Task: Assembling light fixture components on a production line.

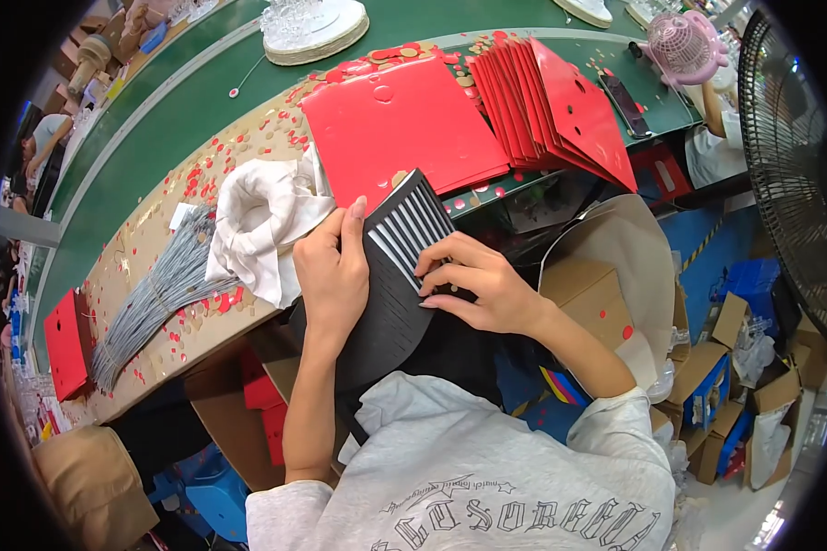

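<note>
Both hands grip a black card (391,275) with white stripes, held over the lap at the table (138,248) edge. Left hand (333,275) clamps its left side, thumb on top. Right hand (478,285) pinches its right edge; those fingertips hide what they press. Card's lower end disappears behind the forearms. Beyond lie a white cloth (262,225), grey cords (152,294), red sheets (400,124) and scattered punch-outs.

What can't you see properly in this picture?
- Lower part of the black slotted sheet, head view: hidden by the left hand, the right hand and the grey sweatshirt.
- Right fingertips: curled onto the sheet, so their grip is unclear.
- Red folded cards: overlapped, count unclear.
- Black fan: cut off at the right edge.
</note>
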`<state>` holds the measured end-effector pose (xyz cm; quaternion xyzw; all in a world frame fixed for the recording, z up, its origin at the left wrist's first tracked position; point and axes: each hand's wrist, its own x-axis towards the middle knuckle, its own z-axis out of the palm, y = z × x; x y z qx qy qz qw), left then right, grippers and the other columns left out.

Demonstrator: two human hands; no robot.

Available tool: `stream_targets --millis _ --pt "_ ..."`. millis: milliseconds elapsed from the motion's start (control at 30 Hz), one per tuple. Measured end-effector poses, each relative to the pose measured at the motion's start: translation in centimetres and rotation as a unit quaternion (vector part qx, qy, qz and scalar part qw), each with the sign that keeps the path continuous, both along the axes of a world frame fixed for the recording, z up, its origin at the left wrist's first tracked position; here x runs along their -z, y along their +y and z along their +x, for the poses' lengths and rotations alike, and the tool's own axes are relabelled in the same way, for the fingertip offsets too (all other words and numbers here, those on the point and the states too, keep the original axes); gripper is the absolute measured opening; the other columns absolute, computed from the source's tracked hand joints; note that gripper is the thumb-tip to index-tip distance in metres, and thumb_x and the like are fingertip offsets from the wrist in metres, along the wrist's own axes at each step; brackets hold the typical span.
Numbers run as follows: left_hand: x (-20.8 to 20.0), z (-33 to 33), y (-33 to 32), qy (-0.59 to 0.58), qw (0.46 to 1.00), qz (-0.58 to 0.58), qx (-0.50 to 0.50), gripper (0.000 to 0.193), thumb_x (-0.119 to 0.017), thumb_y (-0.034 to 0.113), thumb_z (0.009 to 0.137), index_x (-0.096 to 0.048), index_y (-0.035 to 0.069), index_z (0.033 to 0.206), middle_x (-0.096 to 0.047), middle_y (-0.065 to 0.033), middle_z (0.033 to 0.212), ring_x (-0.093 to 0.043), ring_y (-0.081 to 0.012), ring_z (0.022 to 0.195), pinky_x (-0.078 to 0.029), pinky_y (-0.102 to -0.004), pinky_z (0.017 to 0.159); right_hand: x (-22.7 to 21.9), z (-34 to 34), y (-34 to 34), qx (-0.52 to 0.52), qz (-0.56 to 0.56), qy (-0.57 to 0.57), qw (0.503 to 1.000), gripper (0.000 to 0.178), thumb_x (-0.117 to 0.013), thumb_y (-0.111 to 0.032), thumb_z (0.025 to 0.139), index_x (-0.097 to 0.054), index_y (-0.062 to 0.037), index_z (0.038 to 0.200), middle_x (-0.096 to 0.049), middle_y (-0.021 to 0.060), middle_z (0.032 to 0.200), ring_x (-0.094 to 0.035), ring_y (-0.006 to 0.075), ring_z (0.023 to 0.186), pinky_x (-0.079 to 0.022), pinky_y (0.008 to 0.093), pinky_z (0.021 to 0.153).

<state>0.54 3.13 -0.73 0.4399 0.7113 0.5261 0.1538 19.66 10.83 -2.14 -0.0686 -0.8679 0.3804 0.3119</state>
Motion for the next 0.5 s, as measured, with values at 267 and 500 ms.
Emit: stream_targets --millis 267,500 --pt "1.7 -1.7 0.5 -0.112 0.993 0.017 0.03 0.039 -0.057 0.021 0.104 -0.055 -0.007 0.077 -0.032 -0.002 0.058 -0.03 -0.0073 0.058 -0.027 -0.0316 0.05 1.1 0.1 -0.3 0.02 -0.017 0.046 0.999 0.026 -0.08 0.004 0.076 -0.077 -0.0009 0.101 -0.07 0.0124 0.109 -0.067 0.0152 0.083 -0.057 0.0275 0.07" --pt "2.4 -1.8 -0.4 -0.124 0.991 -0.021 0.044 0.037 -0.057 0.023 0.103 -0.062 -0.007 0.082 -0.041 -0.011 0.054 -0.034 -0.0106 0.054 -0.032 -0.0339 0.05 0.2 -0.2 -0.6 -0.009 -0.12 -0.041 0.992 0.013 -0.081 0.002 0.077 -0.075 -0.0004 0.088 -0.069 0.0094 0.103 -0.065 0.0122 0.079 -0.051 0.0222 0.06"
